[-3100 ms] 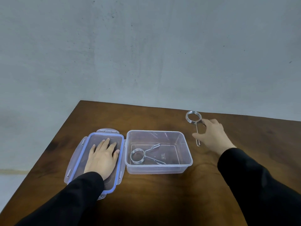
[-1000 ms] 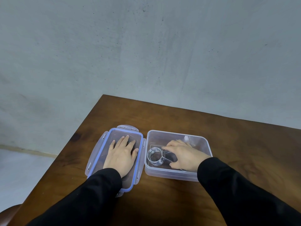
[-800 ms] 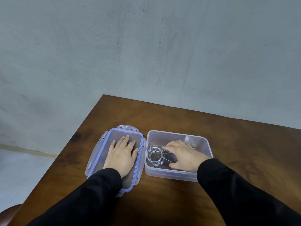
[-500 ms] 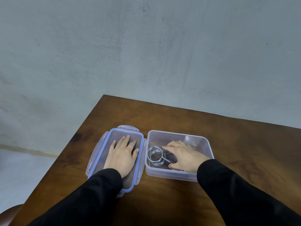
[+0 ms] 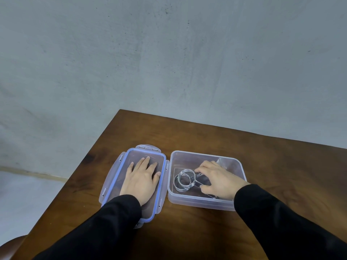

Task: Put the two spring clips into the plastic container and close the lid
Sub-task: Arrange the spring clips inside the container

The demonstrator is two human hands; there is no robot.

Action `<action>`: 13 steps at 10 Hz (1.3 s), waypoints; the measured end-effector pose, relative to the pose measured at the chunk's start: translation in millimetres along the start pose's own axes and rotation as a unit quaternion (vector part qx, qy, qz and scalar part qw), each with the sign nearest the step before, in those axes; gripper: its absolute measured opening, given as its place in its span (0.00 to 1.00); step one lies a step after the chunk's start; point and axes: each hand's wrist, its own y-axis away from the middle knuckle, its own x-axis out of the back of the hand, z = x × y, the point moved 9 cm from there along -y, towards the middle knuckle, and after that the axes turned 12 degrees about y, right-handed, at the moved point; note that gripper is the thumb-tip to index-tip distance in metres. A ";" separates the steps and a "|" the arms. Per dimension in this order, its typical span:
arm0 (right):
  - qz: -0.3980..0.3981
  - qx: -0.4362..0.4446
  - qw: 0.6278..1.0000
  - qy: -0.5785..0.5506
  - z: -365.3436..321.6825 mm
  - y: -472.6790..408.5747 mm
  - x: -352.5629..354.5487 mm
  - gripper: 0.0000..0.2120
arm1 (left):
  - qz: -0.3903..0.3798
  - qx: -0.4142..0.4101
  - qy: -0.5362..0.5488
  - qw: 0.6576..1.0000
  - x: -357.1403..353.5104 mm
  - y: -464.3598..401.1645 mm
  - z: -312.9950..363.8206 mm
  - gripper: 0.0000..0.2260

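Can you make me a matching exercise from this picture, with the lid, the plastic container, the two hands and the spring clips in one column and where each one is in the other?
Things
1. lid
2. plastic container
3. left hand
4. right hand
5. spring clips

Places
A. lying in the container, rings overlapping
B. palm down, flat on the lid
C. on the table, open side up, right of the lid
D. reaching into the container at the clips' handles
E. flat on the table, left of the container

Pairs: 1-E, 2-C, 3-B, 4-D, 5-A
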 end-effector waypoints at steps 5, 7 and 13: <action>0.013 0.025 0.998 0.051 -13.3 -12.0 -0.3 0.21 | 0.001 0.002 0.004 1.000 -0.4 -1.0 -2.1 0.24; 0.035 0.016 0.997 0.069 -16.8 -12.5 1.8 0.19 | -0.001 0.000 0.002 1.000 -0.2 -2.0 -0.3 0.24; 0.029 0.004 0.994 0.102 -32.4 -22.8 4.3 0.24 | 0.002 -0.004 0.004 1.000 1.1 0.0 1.2 0.23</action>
